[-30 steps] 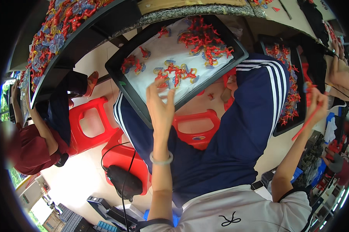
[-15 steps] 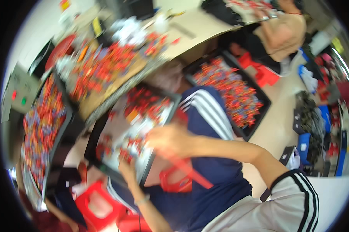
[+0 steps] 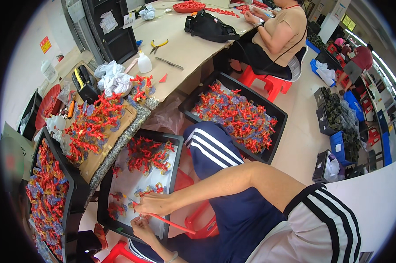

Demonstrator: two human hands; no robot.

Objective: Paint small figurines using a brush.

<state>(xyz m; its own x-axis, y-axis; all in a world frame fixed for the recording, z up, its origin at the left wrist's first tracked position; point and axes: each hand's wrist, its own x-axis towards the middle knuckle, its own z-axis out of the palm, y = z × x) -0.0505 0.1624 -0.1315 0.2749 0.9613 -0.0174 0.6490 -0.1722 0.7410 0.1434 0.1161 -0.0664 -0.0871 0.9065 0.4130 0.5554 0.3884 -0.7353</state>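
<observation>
Two black trays (image 3: 274,131) of red parts (image 3: 237,115) beside a workbench (image 3: 193,48).

This is a small assembly workshop or factory floor. Black trays (image 3: 277,131) heaped with red and blue plastic parts (image 3: 237,116) sit on the floor and on laps, and more parts pile on a cardboard sheet (image 3: 112,140). A long counter (image 3: 185,48) carries pliers (image 3: 158,44), a squeeze bottle (image 3: 144,62) and rags (image 3: 114,76). Another person (image 3: 279,33) in a tan shirt sits on a red plastic stool (image 3: 268,83) sorting the same red parts. Stacked bins and crates (image 3: 334,118) line the aisle to the right.
</observation>
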